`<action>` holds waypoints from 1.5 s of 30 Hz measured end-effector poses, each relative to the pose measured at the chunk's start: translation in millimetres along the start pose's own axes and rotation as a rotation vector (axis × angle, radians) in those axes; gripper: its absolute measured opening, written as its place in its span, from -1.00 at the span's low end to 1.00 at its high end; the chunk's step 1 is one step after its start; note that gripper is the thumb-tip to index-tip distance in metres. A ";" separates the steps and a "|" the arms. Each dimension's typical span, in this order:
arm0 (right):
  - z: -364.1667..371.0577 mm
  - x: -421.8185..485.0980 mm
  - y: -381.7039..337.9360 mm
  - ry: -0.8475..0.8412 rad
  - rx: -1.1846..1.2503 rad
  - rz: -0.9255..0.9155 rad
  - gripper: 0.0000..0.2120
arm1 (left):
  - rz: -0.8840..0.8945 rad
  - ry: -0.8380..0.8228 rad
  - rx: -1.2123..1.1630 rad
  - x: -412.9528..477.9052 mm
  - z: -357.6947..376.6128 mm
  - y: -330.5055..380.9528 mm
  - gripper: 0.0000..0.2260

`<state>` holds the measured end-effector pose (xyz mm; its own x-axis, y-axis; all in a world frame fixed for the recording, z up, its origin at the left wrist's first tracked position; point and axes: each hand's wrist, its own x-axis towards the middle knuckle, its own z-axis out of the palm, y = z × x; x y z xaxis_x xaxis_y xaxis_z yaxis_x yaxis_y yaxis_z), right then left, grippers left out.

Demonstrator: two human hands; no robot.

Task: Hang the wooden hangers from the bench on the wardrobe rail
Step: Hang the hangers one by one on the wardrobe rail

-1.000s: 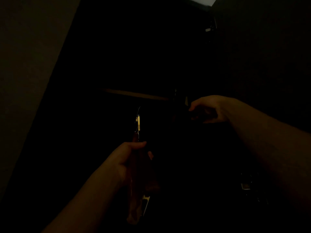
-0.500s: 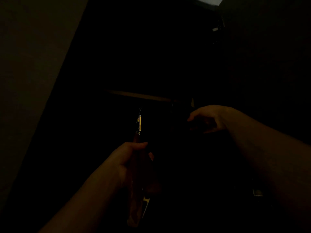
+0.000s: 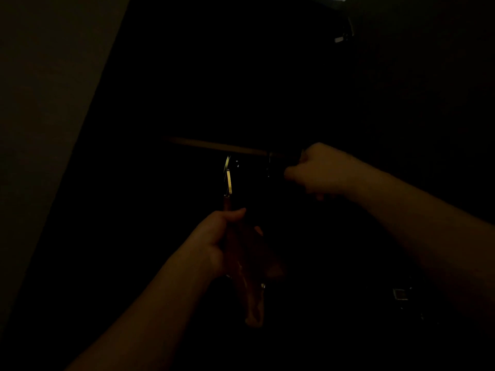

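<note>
**Hangers raised to a wardrobe rail in near darkness**

A pale, flat wall (image 3: 40, 108) slants down the left; the rest is black. The round wooden rail (image 3: 214, 146) runs level across the middle. The left hand (image 3: 214, 242) is wrapped around smooth reddish-brown wooden hangers (image 3: 249, 277), their shiny curved metal hook (image 3: 228, 178) just below the rail. The right hand (image 3: 321, 170) is fisted at the rail's right end; what it grips is too dark to tell. No writing is legible.
</note>
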<state>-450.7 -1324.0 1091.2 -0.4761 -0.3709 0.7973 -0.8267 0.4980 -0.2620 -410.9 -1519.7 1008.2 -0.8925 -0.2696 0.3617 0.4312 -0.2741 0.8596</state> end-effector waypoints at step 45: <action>21.4 93.6 -6.9 -0.136 0.570 0.248 -0.93 | 0.170 0.193 0.214 -23.8 -46.0 47.2 -0.69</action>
<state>-496.0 -1378.9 1156.0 -0.6770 -0.4129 0.6093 -0.6986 0.1003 -0.7084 -363.3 -1568.7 1023.6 -0.7597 -0.4705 0.4490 0.5157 -0.0152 0.8566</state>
